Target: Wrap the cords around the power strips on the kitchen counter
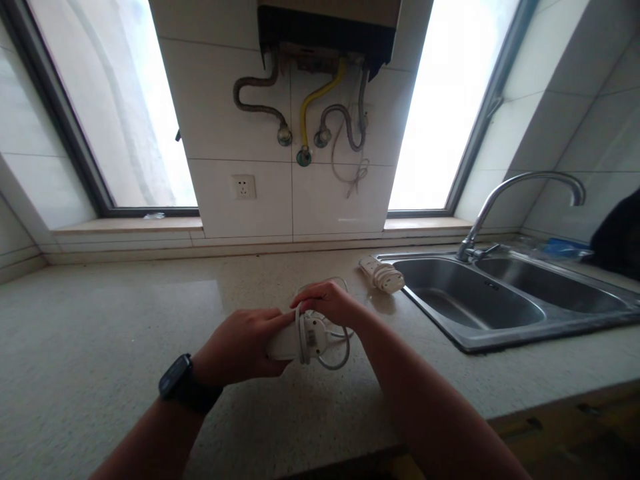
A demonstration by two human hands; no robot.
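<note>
Gripping strip [282,343] over tabletop [125,300] in left hand [245,341], pinching cord [303,339] in right hand [327,301], seemingly partway through winding, with loop [334,367] loose, second bundle [384,275] already wrapped beside sink [510,337].

A kitchen — shown by the double-bowl stainless-steel sink [500,297], curved chrome tap [486,212] and speckled pale stone-like countertop [125,320].

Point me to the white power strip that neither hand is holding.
In the head view, the white power strip lies on the counter, right of centre, beyond the right hand and just left of the sink.
</note>
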